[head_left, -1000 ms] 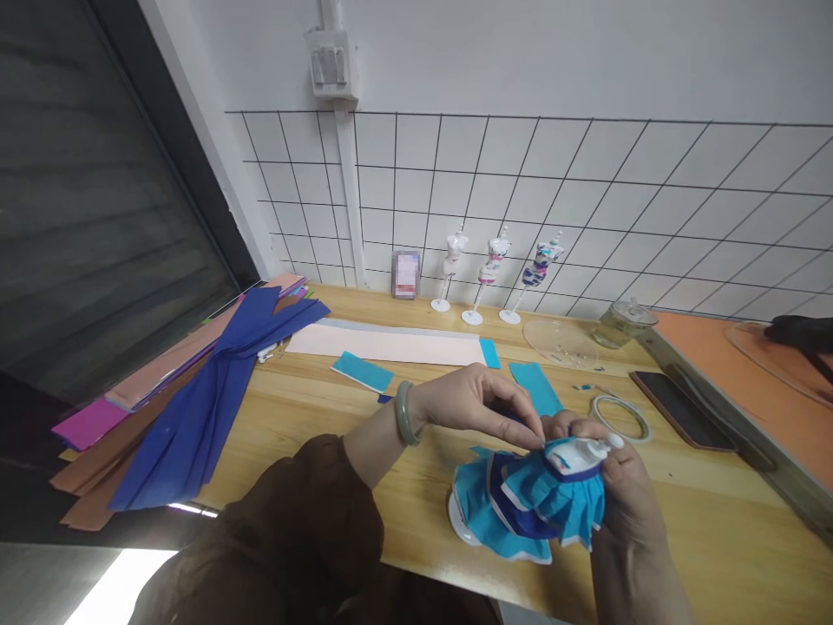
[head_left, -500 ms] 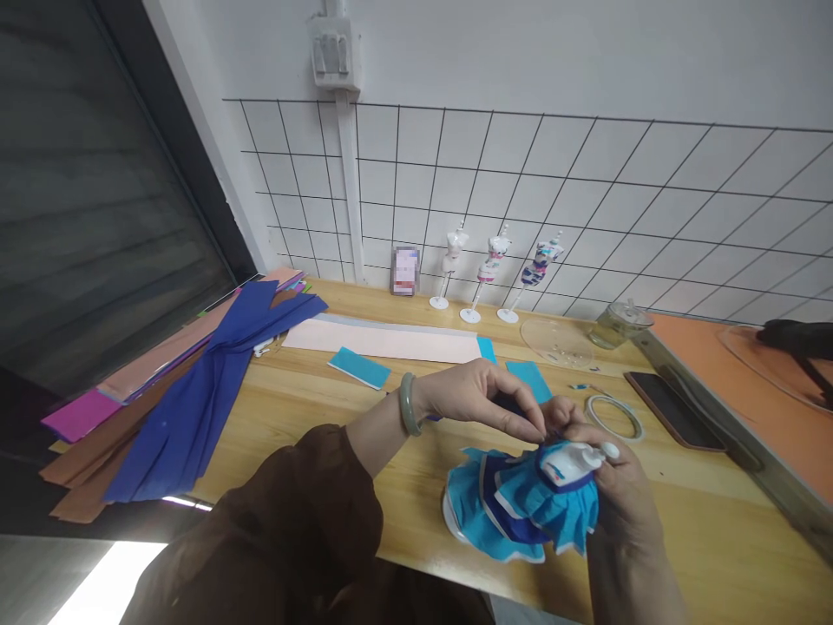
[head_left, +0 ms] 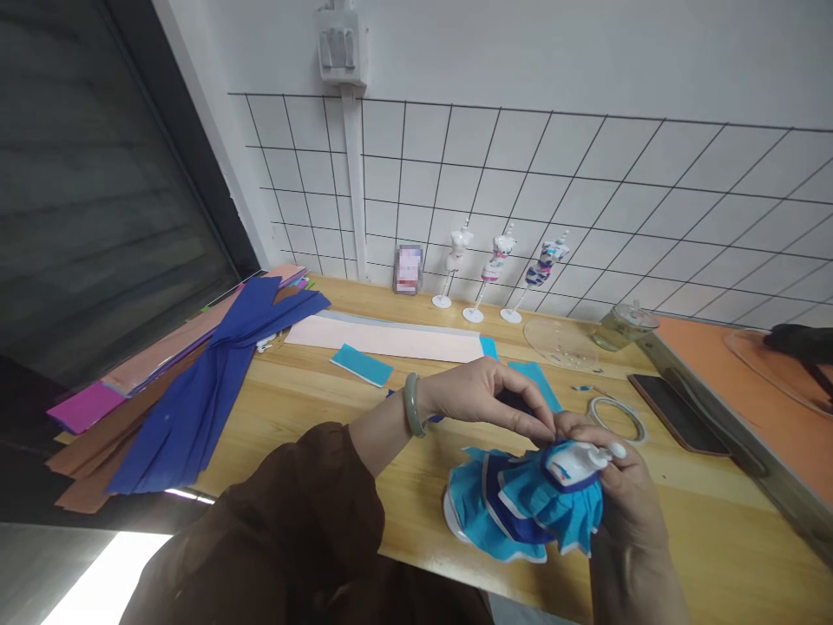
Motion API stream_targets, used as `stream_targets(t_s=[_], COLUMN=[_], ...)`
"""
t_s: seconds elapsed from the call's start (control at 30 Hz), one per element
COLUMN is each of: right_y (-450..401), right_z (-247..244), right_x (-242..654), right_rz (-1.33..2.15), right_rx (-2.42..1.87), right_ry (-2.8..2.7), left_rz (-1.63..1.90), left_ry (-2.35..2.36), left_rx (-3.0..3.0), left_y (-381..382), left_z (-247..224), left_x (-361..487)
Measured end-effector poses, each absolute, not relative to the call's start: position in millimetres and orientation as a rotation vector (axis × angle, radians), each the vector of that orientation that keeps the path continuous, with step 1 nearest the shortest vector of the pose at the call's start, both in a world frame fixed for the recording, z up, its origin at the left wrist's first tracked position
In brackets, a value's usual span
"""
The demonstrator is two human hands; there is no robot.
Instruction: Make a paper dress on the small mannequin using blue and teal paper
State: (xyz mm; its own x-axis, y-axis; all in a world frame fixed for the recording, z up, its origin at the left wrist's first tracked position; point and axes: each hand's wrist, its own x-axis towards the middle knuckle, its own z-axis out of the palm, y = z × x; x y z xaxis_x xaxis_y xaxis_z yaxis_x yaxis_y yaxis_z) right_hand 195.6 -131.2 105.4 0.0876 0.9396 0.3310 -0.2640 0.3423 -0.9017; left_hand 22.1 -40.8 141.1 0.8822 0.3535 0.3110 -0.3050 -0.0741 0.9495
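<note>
A miniature dress form with a white body lies tilted over the tabletop, its neck knob pointing right. It wears a tiered dress in turquoise and dark blue with white edging. My right hand is wrapped round the form's upper end, fingers behind and beside the bodice. From the left, my left hand reaches in with thumb and forefinger pinched together at the bodice's dark blue upper edge, close to the right fingertips. What exactly lies between those tips is partly hidden. A green bangle circles the left wrist.
Three small dress forms stand along the wall beside a phone. A pale pink strip, turquoise pieces, a tape roll, a dark phone and a lidded glass lie about. Blue folded sheets hang over the left edge.
My left fingertips have shifted slightly right along the bodice edge, nearer my right fingers. The dress form stays in my right hand, and the view has moved a little.
</note>
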Motion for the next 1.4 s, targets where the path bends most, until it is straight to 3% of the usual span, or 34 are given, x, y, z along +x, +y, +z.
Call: stream_targets(t_s=[0.4, 0.83, 1.13, 1.4], right_y=[-126, -94, -69, -38], right_z=[92, 112, 123, 137], right_x=[200, 168, 158, 158], right_rz=[0.982, 1.022, 1.067, 1.049], right_rx=[-0.948, -0.986, -0.94, -0.902], right_ry=[-0.898, -0.796, -0.914, -1.09], left_rz=[0.594, 0.88, 0.952, 0.994], left_ry=[0.19, 0.306, 0.437, 0.486], left_rx=[1.42, 1.275, 1.28, 1.626], left_y=[-42, -8, 9, 38], left_z=[139, 105, 118, 150], left_x=[29, 29, 12, -10])
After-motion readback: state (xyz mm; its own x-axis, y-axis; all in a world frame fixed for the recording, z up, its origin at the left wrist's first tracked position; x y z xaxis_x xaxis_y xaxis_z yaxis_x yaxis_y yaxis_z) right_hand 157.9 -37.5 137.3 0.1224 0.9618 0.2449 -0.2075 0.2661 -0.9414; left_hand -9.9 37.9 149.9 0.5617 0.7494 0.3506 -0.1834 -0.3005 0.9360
